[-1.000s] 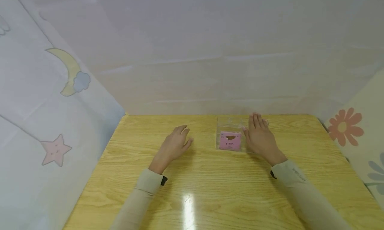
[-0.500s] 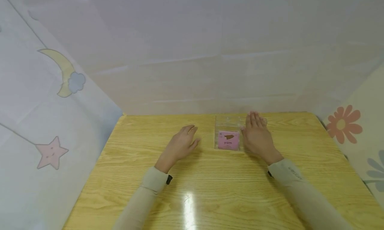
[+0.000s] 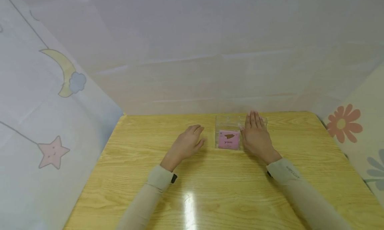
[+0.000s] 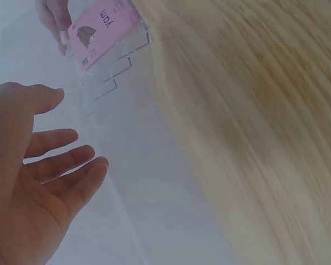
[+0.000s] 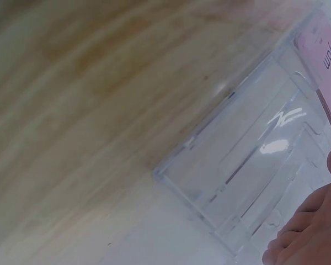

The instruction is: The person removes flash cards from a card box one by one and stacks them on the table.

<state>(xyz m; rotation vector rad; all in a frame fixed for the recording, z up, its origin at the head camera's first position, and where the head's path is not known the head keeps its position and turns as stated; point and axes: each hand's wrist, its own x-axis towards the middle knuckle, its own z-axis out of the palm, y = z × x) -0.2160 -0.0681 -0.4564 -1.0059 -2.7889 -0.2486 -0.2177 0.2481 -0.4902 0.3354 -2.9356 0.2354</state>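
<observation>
A clear plastic card holder [image 3: 227,124] lies at the back of the table, its stepped edges showing in the left wrist view. In its left part sits a stack of pink cards [image 3: 229,140], the top one printed "yam" with a brown picture. My right hand [image 3: 256,138] lies over the holder's right part, fingers straight and close together, thumb beside the cards. The right wrist view shows the holder's slots [image 5: 248,160] with that hand at the lower right. Left of the holder, my left hand [image 3: 186,144] hovers apart from it, fingers loosely bent, holding nothing.
The wood-grain table [image 3: 150,196] has its far edge against a pale sheet wall [image 3: 180,56]. Printed sheets stand at both sides, with a moon [image 3: 63,68] and star [image 3: 54,152] on the left and a flower [image 3: 343,123] on the right.
My left hand has moved to the right, closer to the card holder. My right hand has stayed over the holder's right part. The head view has shifted slightly.
</observation>
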